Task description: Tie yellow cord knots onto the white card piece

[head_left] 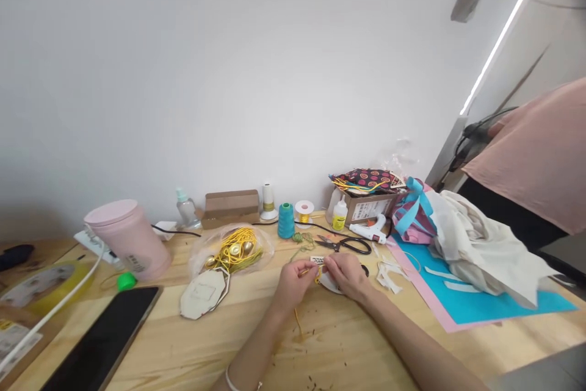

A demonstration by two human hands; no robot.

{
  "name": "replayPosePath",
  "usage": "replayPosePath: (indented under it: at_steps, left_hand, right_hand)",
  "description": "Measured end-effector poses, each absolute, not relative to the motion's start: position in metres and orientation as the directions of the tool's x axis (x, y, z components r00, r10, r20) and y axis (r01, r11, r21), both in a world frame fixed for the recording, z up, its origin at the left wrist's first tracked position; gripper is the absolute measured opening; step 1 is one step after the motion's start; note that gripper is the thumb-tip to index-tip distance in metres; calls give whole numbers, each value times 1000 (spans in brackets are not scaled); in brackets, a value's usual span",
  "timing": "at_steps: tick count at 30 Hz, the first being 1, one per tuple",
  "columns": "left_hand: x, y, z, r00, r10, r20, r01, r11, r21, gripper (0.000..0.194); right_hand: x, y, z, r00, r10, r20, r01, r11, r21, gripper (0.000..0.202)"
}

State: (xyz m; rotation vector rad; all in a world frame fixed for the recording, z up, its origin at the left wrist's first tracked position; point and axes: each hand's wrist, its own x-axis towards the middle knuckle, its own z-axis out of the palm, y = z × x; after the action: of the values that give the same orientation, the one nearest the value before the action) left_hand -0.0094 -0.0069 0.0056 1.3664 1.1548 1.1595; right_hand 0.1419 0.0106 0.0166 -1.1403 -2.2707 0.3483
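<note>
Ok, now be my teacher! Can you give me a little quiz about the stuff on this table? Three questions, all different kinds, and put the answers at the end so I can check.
1. True or false: the scissors lie to the right of the blue thread cone.

2. Pick one. What colour is the big tub with a lid?
A) green
B) pink
C) black

3. Answer in one word. What colour is the cord that shows below the left hand?

Key: 1. True. 2. B. 3. Yellow.
</note>
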Motion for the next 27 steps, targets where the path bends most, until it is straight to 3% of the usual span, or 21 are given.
replayPosePath:
  at_steps: [4, 8, 14, 21, 27]
  left_hand:
    - [-10, -5, 4, 96, 991, 95, 62, -101, 993, 22]
    - [-8, -3, -1, 120, 990, 69, 111, -83, 990, 23]
    - [-6, -2, -8, 122, 992, 26, 169, -47, 985, 24]
    - [-5, -2, -8, 81, 997, 0, 177, -14, 984, 27]
    - [-6, -6, 1, 95, 993, 66, 182, -83, 980, 23]
  right_hand:
    - [137, 13, 15, -443, 846, 298, 639, 531, -556, 39]
    - [134, 16, 6, -279, 904, 323, 604, 427, -673, 35]
    - [132, 14, 2, -192, 887, 420, 596, 446, -668, 33]
    - [130, 11, 6, -153, 970, 190, 310, 229, -923, 36]
    - [132, 12, 8, -95, 990, 100, 205, 117, -972, 34]
